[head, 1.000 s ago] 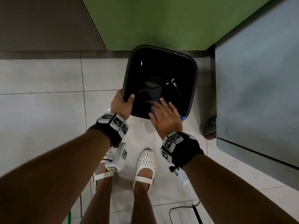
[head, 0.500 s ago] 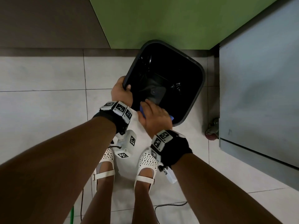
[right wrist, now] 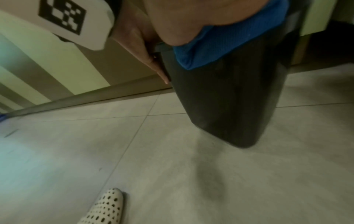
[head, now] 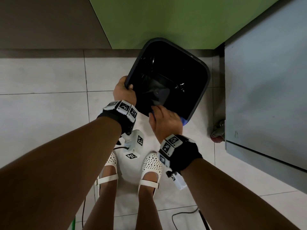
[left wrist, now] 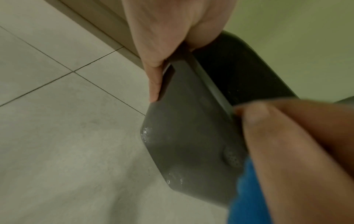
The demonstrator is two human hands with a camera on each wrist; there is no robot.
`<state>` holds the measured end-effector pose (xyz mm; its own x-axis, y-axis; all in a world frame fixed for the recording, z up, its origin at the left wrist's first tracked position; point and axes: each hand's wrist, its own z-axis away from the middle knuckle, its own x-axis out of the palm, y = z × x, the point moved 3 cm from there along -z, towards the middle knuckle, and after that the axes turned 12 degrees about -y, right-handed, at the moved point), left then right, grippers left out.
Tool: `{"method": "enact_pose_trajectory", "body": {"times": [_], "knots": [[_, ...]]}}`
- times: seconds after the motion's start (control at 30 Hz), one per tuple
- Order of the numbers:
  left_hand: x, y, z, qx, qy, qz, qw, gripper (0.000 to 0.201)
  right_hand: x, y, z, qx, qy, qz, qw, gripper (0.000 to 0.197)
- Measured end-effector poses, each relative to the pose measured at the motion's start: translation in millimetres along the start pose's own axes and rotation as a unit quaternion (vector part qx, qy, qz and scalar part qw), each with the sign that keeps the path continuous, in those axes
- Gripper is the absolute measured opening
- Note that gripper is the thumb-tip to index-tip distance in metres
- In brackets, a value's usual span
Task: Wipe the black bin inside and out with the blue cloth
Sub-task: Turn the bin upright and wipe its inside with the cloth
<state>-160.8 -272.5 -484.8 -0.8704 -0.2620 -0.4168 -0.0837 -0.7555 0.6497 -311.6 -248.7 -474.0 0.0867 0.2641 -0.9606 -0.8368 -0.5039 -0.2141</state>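
Nearest, white perforated shoes [head: 152, 165] stand on the tiled floor [head: 41, 97] just before the black bin [head: 167, 80]. The right hand [head: 164, 122] presses the blue cloth [right wrist: 220, 40] over the bin's near rim, fingers curled round it. The left hand [head: 123, 92] clamps the bin's left rim, thumb inside. The tilted bin holds nothing discernible; beyond it, a green wall [head: 166, 19]. Wristband tags [head: 124, 107] carry square codes, no readable writing.

Her left hand [head: 123, 92] grips the tilted black bin's [head: 201, 95] rim; her right hand [head: 166, 122] presses the blue cloth [head: 184, 121] over its near edge.
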Motion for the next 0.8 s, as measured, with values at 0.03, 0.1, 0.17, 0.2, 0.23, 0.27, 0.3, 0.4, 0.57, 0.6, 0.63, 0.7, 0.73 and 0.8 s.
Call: {"method": "enact_pose_trajectory", "body": {"times": [0.03, 0.1, 0.17, 0.2, 0.23, 0.27, 0.3, 0.4, 0.57, 0.6, 0.63, 0.7, 0.73, 0.8], "knots": [[0.0, -0.6, 0.0, -0.002, 0.005, 0.000, 1.000, 0.032, 1.0, -9.9, -7.9, 0.006, -0.011, -0.005, 1.000, 0.035], [-0.9, 0.8, 0.4, -0.004, 0.011, 0.003, 1.000, 0.031, 2.4, -29.4, -24.5, 0.002, -0.032, -0.014, 0.999, 0.039], [-1.8, 3.0, -0.6, 0.002, 0.004, 0.005, 1.000, 0.031, 3.2, -42.4, -36.8, -0.017, -0.044, -0.022, 0.999, 0.040], [-2.5, 3.4, -0.9, 0.003, 0.000, 0.002, 1.000, 0.032, 3.3, -44.6, -39.1, -0.022, -0.048, -0.027, 0.998, 0.039], [-3.0, 3.3, -1.3, 0.003, -0.003, -0.003, 1.000, 0.033, 2.9, -43.1, -37.9, -0.024, -0.047, -0.031, 0.998, 0.040], [-3.7, 3.4, -1.9, 0.004, -0.004, -0.007, 1.000, 0.033, 2.2, -39.2, -34.1, -0.027, -0.042, -0.036, 0.998, 0.042], [-4.1, 3.0, -2.7, 0.005, -0.005, -0.011, 1.000, 0.034, 1.4, -33.2, -28.6, -0.032, -0.037, -0.039, 0.998, 0.043], [-4.0, 2.6, -4.3, 0.007, -0.013, -0.020, 1.000, 0.036, -1.6, -3.4, -5.3, -0.045, -0.033, -0.008, 0.998, 0.044], [-3.7, 4.2, -7.1, 0.010, -0.037, -0.040, 0.998, 0.034, -5.5, 41.9, 14.0, -0.121, -0.084, 0.066, 0.987, 0.049], [-3.6, 5.7, -8.4, 0.014, -0.045, -0.048, 0.998, 0.033, -4.6, 43.5, 13.3, -0.130, -0.089, 0.071, 0.985, 0.049], [-4.2, 7.4, -11.5, 0.018, -0.051, -0.053, 0.997, 0.033, -3.6, 42.5, 11.6, -0.128, -0.088, 0.070, 0.985, 0.049], [-8.4, 10.6, -17.3, 0.015, -0.047, -0.038, 0.998, 0.037, -3.0, 32.6, 7.2, -0.104, -0.070, 0.054, 0.991, 0.045], [-10.5, 11.1, -19.5, 0.007, -0.038, -0.008, 0.999, 0.043, -3.2, 24.6, 4.7, -0.090, -0.057, 0.048, 0.993, 0.043], [-12.2, 7.5, -17.5, -0.021, -0.004, 0.103, 0.994, 0.059, -2.5, 2.9, -4.5, -0.062, -0.040, 0.036, 0.997, 0.043]]}}
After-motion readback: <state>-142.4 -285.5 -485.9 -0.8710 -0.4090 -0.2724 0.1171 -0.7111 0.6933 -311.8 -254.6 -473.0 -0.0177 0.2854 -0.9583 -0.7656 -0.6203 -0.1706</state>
